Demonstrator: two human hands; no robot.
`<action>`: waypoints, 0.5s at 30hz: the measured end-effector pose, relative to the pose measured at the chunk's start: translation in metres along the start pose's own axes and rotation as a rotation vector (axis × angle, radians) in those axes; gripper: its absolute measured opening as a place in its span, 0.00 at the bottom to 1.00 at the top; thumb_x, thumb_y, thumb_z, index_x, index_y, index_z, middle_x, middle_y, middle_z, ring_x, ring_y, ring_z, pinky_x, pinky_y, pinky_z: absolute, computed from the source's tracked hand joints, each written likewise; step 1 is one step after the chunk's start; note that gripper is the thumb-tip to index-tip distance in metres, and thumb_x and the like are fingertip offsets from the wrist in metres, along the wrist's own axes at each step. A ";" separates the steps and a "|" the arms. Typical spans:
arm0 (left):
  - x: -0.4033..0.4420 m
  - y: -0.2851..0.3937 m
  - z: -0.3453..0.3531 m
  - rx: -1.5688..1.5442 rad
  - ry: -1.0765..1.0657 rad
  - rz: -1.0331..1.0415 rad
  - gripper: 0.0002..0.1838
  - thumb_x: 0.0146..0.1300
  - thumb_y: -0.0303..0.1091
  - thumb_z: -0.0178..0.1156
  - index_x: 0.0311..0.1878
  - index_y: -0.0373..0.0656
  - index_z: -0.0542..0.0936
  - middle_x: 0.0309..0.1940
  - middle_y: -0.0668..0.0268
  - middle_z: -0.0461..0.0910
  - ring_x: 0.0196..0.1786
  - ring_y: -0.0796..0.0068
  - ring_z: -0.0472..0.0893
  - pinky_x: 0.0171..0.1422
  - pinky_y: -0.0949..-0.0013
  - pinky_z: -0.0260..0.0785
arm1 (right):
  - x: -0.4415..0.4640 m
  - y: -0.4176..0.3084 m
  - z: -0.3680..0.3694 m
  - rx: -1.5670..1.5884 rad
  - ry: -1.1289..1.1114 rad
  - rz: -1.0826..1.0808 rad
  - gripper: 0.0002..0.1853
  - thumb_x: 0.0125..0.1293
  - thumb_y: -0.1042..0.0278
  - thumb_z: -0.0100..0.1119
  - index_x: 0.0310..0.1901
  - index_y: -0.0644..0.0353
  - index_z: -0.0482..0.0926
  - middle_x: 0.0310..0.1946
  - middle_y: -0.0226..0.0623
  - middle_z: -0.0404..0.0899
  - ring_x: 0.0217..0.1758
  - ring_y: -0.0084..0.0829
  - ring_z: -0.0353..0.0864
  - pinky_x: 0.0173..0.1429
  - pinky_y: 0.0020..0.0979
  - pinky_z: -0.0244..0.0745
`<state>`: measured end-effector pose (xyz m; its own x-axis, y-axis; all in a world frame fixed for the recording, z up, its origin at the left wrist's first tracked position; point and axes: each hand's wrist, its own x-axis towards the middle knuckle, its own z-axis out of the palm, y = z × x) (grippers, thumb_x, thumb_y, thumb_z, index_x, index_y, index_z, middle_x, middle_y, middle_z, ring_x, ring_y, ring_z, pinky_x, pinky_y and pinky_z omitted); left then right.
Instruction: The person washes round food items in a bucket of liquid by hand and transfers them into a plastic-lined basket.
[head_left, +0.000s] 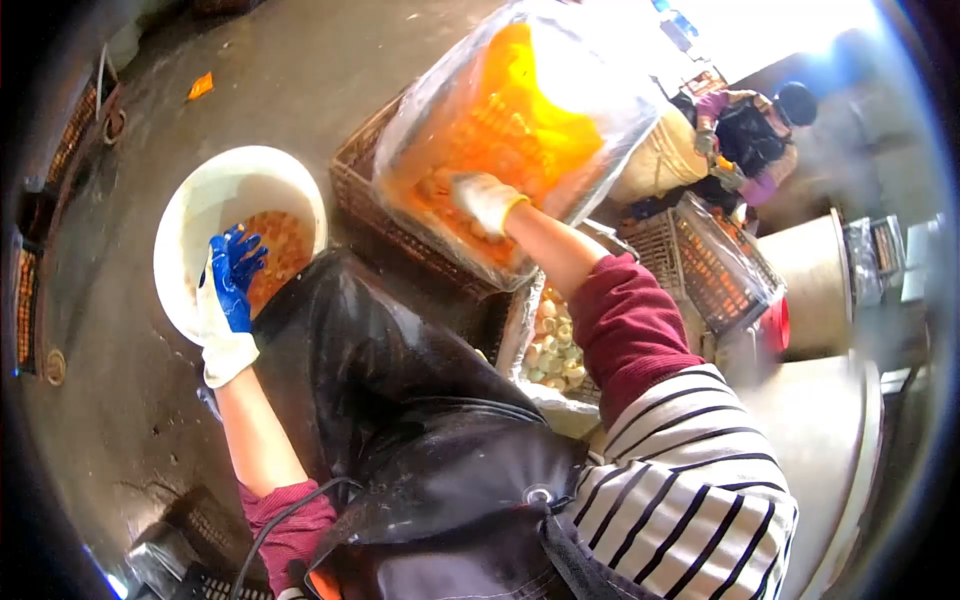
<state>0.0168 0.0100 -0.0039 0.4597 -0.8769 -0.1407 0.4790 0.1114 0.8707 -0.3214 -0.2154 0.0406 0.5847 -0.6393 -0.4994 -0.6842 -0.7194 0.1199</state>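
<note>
My left hand point(232, 285), in a white glove with a blue coated palm, is over the white bucket point(178, 240). Its blue fingers are apart, and I see nothing held in them. Inside the bucket lie orange-brown round pieces point(283, 238). My right hand point(487, 203), in a white glove with a yellow cuff, reaches into a crate lined with clear plastic point(405, 130). Its fingertips are hidden among wet orange lumps point(525, 140), so their grip does not show. The plastic-lined crate rests on a brown basket point(352, 165).
Beside my right forearm, another crate holds pale and greenish round pieces point(550, 345). A co-worker point(750, 135) in gloves bends near a cream tub point(660, 160). Large pale vats point(810, 430) stand at the right. An orange scrap point(200, 86) lies on the wet floor point(290, 60).
</note>
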 end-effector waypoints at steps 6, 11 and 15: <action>-0.004 0.006 0.005 -0.015 0.033 0.012 0.23 0.70 0.49 0.45 0.54 0.40 0.75 0.47 0.60 0.79 0.48 0.68 0.79 0.52 0.67 0.69 | 0.036 -0.081 -0.046 0.312 0.430 -0.190 0.10 0.56 0.70 0.51 0.38 0.64 0.76 0.35 0.49 0.79 0.38 0.42 0.80 0.42 0.39 0.74; -0.009 0.014 0.007 0.019 0.034 0.028 0.22 0.70 0.47 0.46 0.55 0.39 0.74 0.47 0.60 0.79 0.48 0.68 0.79 0.51 0.67 0.70 | 0.105 -0.154 -0.061 0.897 0.419 -0.569 0.14 0.60 0.61 0.50 0.44 0.56 0.80 0.40 0.42 0.81 0.42 0.36 0.80 0.46 0.37 0.72; 0.005 -0.003 -0.006 -0.189 0.098 -0.033 0.20 0.70 0.42 0.48 0.57 0.37 0.72 0.44 0.60 0.79 0.45 0.67 0.78 0.50 0.66 0.73 | 0.089 -0.218 -0.100 0.729 0.434 -0.391 0.21 0.66 0.48 0.45 0.47 0.53 0.79 0.43 0.40 0.81 0.48 0.38 0.78 0.54 0.36 0.70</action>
<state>0.0222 0.0078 -0.0100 0.5073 -0.8330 -0.2207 0.6224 0.1771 0.7624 -0.0765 -0.1428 0.0562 0.8423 -0.5389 -0.0084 -0.4228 -0.6510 -0.6304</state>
